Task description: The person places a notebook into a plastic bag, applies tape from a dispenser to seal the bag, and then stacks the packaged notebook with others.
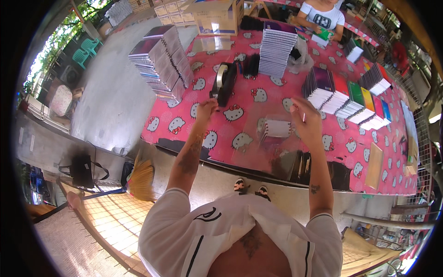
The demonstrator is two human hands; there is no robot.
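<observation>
Left grip (208, 107) is beside the tape dispenser (228, 87), long axis running away.

Grey concrete floor (110, 92), green plastic chairs (80, 57), sunlit foliage (50, 45), wire mesh (423, 136) at right

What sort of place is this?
Most likely a small workshop: notebooks stand in stacks on a pink-covered table, along with a tape dispenser, with a cardboard box at the far side.
</observation>
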